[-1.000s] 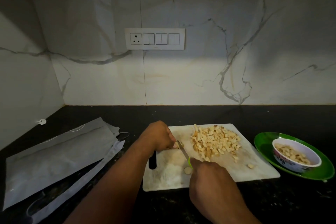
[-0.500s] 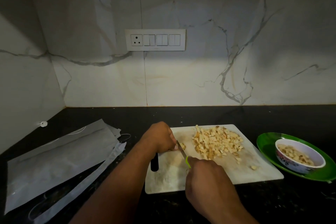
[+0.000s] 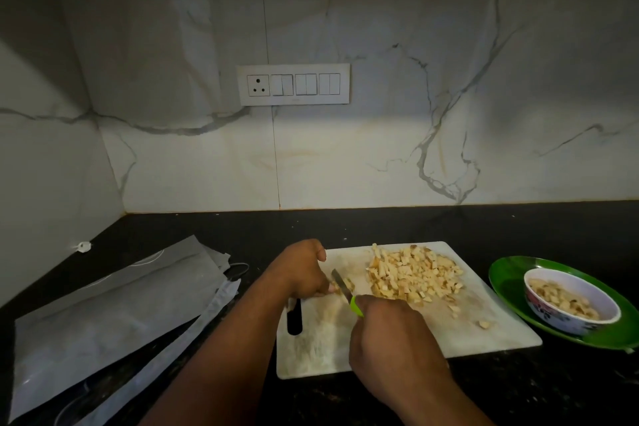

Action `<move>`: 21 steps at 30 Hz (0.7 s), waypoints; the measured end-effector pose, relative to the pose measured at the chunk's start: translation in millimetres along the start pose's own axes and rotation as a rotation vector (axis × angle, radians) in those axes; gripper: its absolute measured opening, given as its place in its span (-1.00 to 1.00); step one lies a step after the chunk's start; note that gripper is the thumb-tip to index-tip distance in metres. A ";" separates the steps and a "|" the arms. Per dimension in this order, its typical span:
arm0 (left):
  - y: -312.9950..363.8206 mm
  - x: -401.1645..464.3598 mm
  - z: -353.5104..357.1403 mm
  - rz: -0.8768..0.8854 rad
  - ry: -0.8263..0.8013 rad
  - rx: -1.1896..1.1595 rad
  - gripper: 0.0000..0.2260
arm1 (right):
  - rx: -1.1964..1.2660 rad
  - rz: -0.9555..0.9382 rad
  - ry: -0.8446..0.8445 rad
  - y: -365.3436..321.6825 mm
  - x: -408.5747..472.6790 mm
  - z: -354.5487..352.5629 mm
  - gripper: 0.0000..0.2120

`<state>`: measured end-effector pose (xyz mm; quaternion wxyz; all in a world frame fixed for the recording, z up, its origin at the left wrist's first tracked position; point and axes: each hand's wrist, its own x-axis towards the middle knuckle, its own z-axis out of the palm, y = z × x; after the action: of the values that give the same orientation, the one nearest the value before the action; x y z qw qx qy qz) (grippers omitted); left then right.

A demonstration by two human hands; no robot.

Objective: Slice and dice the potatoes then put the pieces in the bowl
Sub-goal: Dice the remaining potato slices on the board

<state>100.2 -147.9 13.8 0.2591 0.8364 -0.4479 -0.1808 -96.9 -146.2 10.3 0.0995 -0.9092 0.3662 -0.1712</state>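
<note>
My right hand grips a green-handled knife, blade down on a small potato piece that my left hand pinches on the white cutting board. Beyond lies the diced potato pile; right, a part-filled bowl on a green plate.

The board was white. The dice were pale yellow. The knife had a green handle. The plate was green. The bowl was white with a floral pattern. The counter was black.
</note>
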 end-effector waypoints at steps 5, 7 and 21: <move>4.0 0.1 -2.0 -0.030 -0.025 -0.023 -0.51 | -0.037 -0.030 -0.050 6.6 -9.7 4.9 -0.61; 5.2 0.4 -2.4 -0.024 -0.022 -0.008 -0.49 | -0.062 -0.043 -0.084 8.1 -18.6 1.3 -0.58; -7.7 -5.7 -15.4 0.003 0.000 -0.372 -0.82 | 0.003 -0.002 0.031 2.6 -16.8 -6.6 -0.61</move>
<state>110.4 -135.3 22.0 0.4097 0.7733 -0.4081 -0.2600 -112.3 -136.6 11.6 0.0951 -0.9066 0.3664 -0.1862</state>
